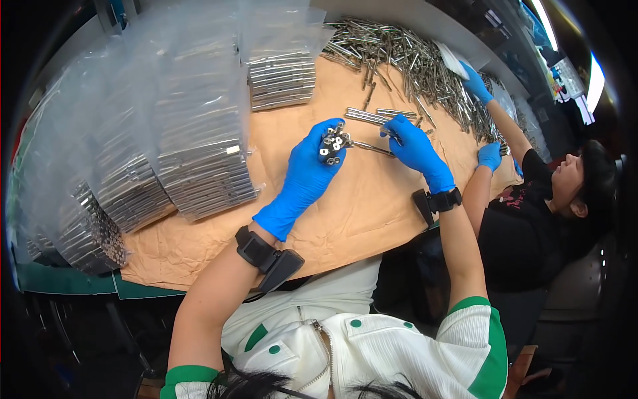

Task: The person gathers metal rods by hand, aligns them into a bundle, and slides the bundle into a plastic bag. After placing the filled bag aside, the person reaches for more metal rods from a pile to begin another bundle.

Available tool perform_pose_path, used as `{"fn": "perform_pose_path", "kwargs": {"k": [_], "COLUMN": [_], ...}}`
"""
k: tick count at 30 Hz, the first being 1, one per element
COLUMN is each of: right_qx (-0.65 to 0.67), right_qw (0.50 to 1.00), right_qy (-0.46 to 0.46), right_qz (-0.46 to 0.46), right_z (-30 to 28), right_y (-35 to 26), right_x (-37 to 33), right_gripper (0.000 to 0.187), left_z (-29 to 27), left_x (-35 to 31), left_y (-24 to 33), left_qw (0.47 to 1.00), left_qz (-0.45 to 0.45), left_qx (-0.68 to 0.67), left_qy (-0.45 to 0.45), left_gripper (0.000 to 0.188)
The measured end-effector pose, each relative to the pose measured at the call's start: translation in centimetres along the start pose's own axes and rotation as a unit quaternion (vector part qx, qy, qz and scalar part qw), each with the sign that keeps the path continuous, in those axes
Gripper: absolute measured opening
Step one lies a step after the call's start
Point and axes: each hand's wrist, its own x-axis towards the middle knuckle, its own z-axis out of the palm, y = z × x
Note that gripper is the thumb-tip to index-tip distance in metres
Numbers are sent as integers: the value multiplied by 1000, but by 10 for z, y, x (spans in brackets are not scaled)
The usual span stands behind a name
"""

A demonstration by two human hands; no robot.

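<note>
My left hand (312,163), in a blue glove, is closed around a bundle of slim metal rods (333,143) with their round ends turned toward me. One longer metal rod (372,147) sticks out from beside the bundle and reaches under my right hand (415,149). That hand, gloved in blue too, has its fingers bent and pinched on a shiny metal rod (397,138), mostly hidden by them. Just beyond its fingertips, several rods lie side by side in a short row (365,116) on the brown paper (332,206).
A large heap of loose metal rods (405,60) spreads across the back right. Clear plastic bags of stacked rods (206,176) stand along the left, with another bag (282,80) farther back. At right, a person in black (531,219) reaches blue-gloved hands (477,83) toward the heap.
</note>
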Motion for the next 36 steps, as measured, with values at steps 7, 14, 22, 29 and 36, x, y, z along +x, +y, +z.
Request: {"fn": "perform_pose_path", "kwargs": {"k": [7, 14, 22, 29, 36], "right_qx": [-84, 188, 307, 322, -100], "right_qw": [993, 979, 941, 940, 992], "right_qy": [-59, 4, 76, 97, 73], "right_qz": [58, 81, 121, 54, 8], "right_z": [0, -6, -13, 42, 35], "right_y": [-5, -56, -53, -24, 5], "right_x": [-19, -4, 24, 28, 37], "right_gripper": [19, 15, 13, 13, 22], "left_z": [-9, -2, -3, 1, -2], "left_x": [-4, -3, -2, -3, 1], "left_y": [2, 5, 0, 4, 2], "left_qw": [966, 963, 969, 999, 998], "left_qz": [-8, 116, 55, 1, -18], "left_qx": [237, 235, 229, 49, 19], "left_qy": [-100, -63, -74, 19, 53], "left_gripper": [24, 23, 25, 25, 24]}}
